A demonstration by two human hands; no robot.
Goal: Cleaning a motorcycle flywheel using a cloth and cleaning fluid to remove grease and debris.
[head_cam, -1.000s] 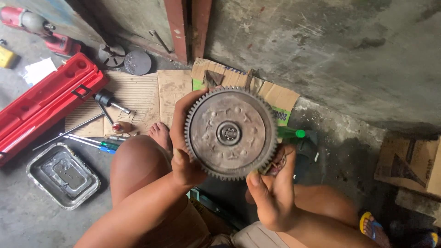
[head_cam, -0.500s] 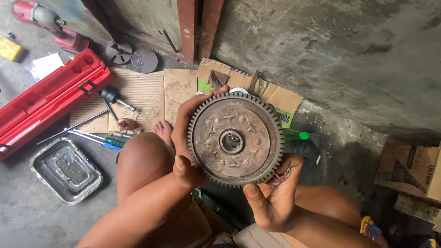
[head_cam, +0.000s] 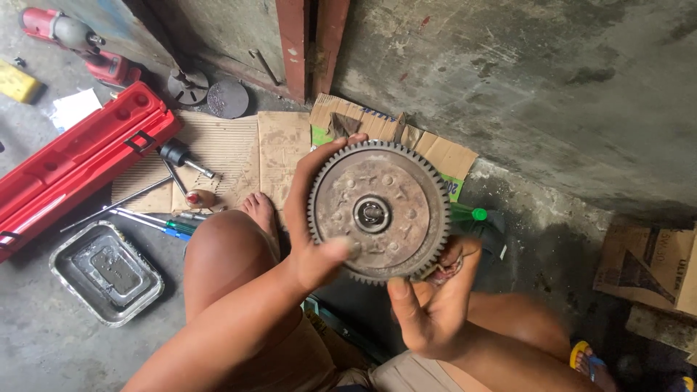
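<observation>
A large round toothed gear wheel (head_cam: 377, 210), grey and rusty with a hub hole in its middle, is held up in front of me over my knees. My left hand (head_cam: 308, 232) grips its left rim, fingers curled over the top edge and thumb on the lower face. My right hand (head_cam: 428, 301) supports it from below at the lower right rim, with a small dark part half hidden between palm and gear.
On the concrete floor to the left lie a long red tool case (head_cam: 72, 163), a metal tray (head_cam: 105, 272), screwdrivers (head_cam: 152, 218) and flattened cardboard (head_cam: 232, 156). A red power tool (head_cam: 80, 43) lies top left. A green bottle (head_cam: 475, 218) and a cardboard box (head_cam: 650, 265) are on the right.
The gear has shifted slightly right and lower in view, and my right hand has moved up closer under its lower rim. The camera has tilted a little.
</observation>
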